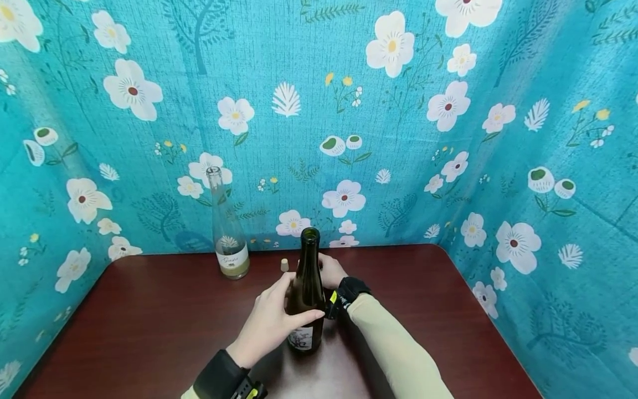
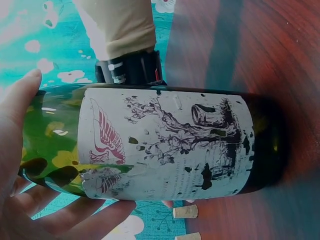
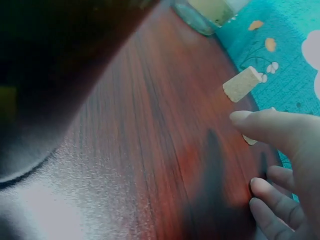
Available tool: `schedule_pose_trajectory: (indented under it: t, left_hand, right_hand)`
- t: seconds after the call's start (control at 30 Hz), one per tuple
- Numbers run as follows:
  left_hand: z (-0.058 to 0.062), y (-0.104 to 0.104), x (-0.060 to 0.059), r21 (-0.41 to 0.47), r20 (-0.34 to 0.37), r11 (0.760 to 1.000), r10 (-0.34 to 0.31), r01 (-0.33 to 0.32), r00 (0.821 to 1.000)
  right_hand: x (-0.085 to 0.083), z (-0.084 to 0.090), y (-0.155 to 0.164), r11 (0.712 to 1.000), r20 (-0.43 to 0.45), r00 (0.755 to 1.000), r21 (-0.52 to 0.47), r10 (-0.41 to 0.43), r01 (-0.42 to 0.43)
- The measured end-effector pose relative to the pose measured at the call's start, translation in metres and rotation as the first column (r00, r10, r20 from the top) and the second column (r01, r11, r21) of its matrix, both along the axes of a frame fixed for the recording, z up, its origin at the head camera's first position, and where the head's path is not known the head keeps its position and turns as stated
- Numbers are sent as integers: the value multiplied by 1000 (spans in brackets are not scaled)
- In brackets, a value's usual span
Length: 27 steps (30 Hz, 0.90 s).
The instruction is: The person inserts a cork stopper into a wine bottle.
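The left hand (image 1: 269,324) wraps its fingers around the dark bottle (image 1: 305,293), keeping it upright at mid-desk (image 1: 149,321); the right hand (image 1: 331,270), fingers apart, reaches behind it toward a cork (image 3: 241,84); a clear bottle (image 1: 226,233) stands farther back.

A dark bottle (image 1: 306,293) stands near the middle of the table (image 1: 149,327). The left hand (image 1: 271,324) is on its left side, the right hand (image 1: 331,271) just behind it. A cork (image 1: 284,265) lies farther back; a clear bottle (image 1: 226,233) stands far left.
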<state>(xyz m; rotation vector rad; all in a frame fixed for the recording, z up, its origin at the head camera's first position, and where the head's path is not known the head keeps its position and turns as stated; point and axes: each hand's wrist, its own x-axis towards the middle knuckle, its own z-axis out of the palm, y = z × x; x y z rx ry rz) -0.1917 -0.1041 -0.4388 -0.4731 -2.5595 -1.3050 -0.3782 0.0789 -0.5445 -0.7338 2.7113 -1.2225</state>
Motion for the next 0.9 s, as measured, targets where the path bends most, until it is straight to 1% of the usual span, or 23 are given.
schedule_pose_trajectory:
  t: [0.13, 0.3, 0.4, 0.6, 0.67, 0.77, 0.83, 0.9]
  left_hand:
    - [1, -1, 0, -8, 3, 1000, 1, -1, 1000]
    - [0, 0, 0, -34, 7, 999, 4, -4, 1000]
    - [0, -1, 1, -43, 6, 999, 16, -15, 1000]
    - [-1, 2, 1, -39, 2, 999, -4, 4, 1000]
    - [-2, 3, 1, -30, -1, 999, -11, 11, 1000]
    - [-2, 2, 0, -15, -12, 1000, -15, 15, 1000]
    - [-1, 0, 0, -13, -10, 1000, -12, 12, 1000]
    - [0, -1, -1, -16, -10, 1000, -10, 10, 1000]
  right_hand:
    - [-8, 0, -5, 998, -66, 997, 61, 28, -24]
    - [-12, -2, -9, 992, -78, 997, 128, -6, 16]
    - [-12, -2, -12, 991, -75, 997, 130, -29, 39]
    - [-8, -2, -6, 987, -77, 994, 137, -79, 89]
    - [-9, -1, -4, 990, -97, 992, 107, -79, 90]
    - [-11, 1, 0, 995, -125, 987, -20, -97, 96]
    - [-11, 9, 3, 991, -137, 985, -92, -107, 95]
    - [-9, 20, 7, 981, -118, 986, -164, -120, 100]
